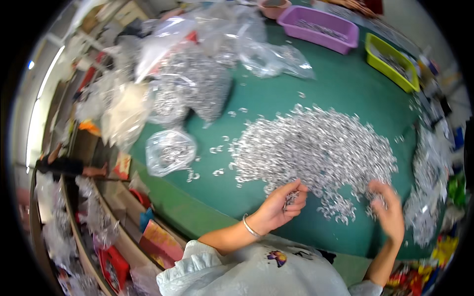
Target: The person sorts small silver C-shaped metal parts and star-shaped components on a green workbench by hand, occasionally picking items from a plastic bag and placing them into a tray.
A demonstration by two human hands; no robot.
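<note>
1. Left hand [280,204]: fingers curled round some silver pieces [291,198]; a slack curl could let a few slip
2. Right hand [387,212], right of that grip, at the edge of the pile [316,143]: blurred, cannot tell if it pinches anything; a hasty sweep might scatter strays
3. The pile lies just ahead of both hands
4. Pouch [170,153], left of and beyond the left grip
5. Purple tub [316,39] and green tub [385,70], far ahead; no label or writing legible

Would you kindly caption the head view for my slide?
Left hand holding silvery pieces, right hand by a heap on green table.
</note>
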